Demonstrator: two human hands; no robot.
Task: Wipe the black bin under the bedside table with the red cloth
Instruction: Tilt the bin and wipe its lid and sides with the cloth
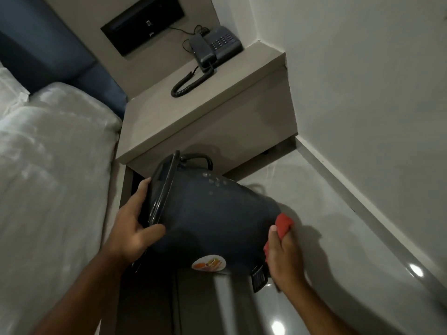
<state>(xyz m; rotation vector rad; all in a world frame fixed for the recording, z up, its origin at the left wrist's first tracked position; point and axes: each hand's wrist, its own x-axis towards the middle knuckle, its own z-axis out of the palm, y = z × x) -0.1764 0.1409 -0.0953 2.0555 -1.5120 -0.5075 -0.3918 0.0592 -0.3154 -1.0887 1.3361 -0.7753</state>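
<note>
The black bin [212, 221] is lifted off the floor and tipped on its side in front of the bedside table [208, 112], its lid end to the left and its base to the right. A round colourful sticker [209, 263] shows on its lower side. My left hand [135, 223] grips the bin at the lid rim. My right hand [281, 259] holds the red cloth [284, 223] bunched against the bin's base end. A black pedal piece [260, 279] sticks out beside that hand.
A black telephone [215, 48] with a coiled cord sits on the bedside table. The bed with white bedding [53, 170] is close on the left. A wall and skirting [362, 189] run along the right. Glossy grey floor [314, 298] lies below.
</note>
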